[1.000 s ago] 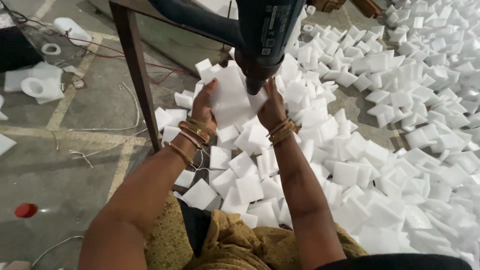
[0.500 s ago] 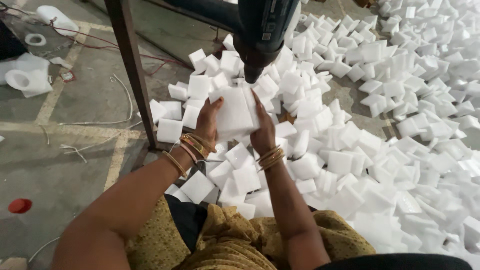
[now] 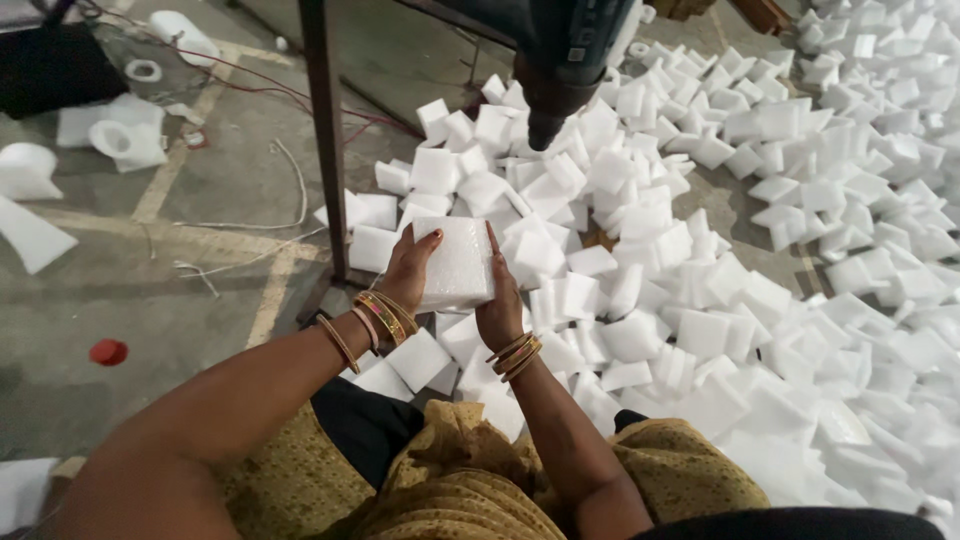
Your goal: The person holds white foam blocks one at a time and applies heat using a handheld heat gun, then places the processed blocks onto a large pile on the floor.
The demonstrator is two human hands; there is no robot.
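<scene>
Squarely between both hands (image 3: 455,285) sits a gripped white, grainy foam block (image 3: 457,263).

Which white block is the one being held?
The foam block between the left hand and right hand, lifted below the drill. All the others lie loose on the floor.

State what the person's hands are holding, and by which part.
Both the left hand and right hand hold one white foam block by its opposite side edges.
</scene>
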